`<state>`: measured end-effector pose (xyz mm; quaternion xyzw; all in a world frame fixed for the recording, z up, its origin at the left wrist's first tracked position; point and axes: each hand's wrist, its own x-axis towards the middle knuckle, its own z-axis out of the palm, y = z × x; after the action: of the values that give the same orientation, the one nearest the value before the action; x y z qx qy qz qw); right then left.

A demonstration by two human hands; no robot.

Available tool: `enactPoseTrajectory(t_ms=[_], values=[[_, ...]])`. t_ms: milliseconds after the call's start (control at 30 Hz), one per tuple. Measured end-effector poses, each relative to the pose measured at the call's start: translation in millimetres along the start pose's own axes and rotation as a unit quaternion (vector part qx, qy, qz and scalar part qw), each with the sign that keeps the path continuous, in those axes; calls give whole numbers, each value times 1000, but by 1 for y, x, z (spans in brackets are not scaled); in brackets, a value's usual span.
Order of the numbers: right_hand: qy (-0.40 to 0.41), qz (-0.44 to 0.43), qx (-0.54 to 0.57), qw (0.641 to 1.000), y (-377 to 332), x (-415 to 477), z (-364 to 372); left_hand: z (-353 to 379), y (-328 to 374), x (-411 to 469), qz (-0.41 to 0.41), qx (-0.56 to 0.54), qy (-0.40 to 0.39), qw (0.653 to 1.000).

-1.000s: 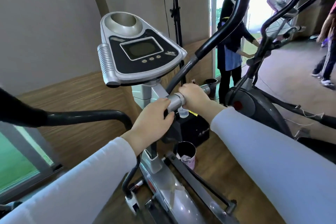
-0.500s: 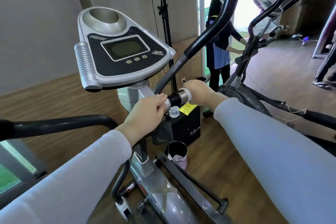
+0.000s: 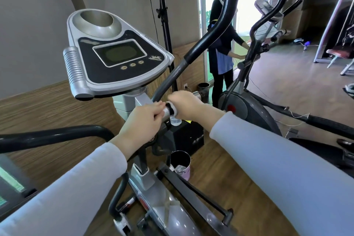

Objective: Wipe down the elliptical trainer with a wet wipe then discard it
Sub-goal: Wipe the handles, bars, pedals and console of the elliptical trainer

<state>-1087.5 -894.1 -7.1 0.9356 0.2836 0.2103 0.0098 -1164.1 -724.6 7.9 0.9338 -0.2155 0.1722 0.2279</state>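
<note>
**Here, both hands on the bar under the console**

Plainly, everything sits around the console [image 3: 115, 53] of the elliptical trainer [image 3: 159, 203], a silver and black panel with a grey screen and three small buttons. Left of the console and lower, a black curved handlebar [image 3: 57, 134] runs in from the frame's edge. Just below the console's right corner, the left hand [image 3: 143, 120], in a pale sleeve, has its fingers curled round the short metal bar [image 3: 166, 112] that sticks out from the post.

Right beside it on the same bar is the wet wipe [image 3: 173, 110] (only a narrow white edge of it shows, wrapped round the bar). The right hand [image 3: 183, 103] is closed in a fist over the wipe and the bar, knuckles up; the two hands are nearly touching. A small clear plastic piece [image 3: 175, 121] sits just under the bar between them.

Well below the console, on the wooden floor beside the trainer's frame, stands a dark-mouthed cup [image 3: 181, 161] with something crumpled inside. A black box [image 3: 187, 138] is just behind it. Right of the console, a dark swing arm [image 3: 210, 40] rises steeply. Beyond it another person [image 3: 220, 59] stands at a bright doorway, next to a second trainer [image 3: 249, 105].
</note>
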Motion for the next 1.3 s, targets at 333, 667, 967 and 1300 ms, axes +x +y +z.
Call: enactPoseTrajectory(t_ms=[333, 667, 967, 1300], values=[[-11, 80, 53, 995, 47, -1, 22, 0, 1, 1, 4, 7, -1, 1000], [-125, 81, -17, 989, 82, -1, 15, 1, -2, 0, 3, -2, -4, 1000], [16, 26, 19, 999, 10, 2, 11, 4, -4, 0, 7, 9, 4, 1000], [61, 30, 54, 996, 11, 0, 18, 4, -5, 2, 10, 12, -5, 1000]])
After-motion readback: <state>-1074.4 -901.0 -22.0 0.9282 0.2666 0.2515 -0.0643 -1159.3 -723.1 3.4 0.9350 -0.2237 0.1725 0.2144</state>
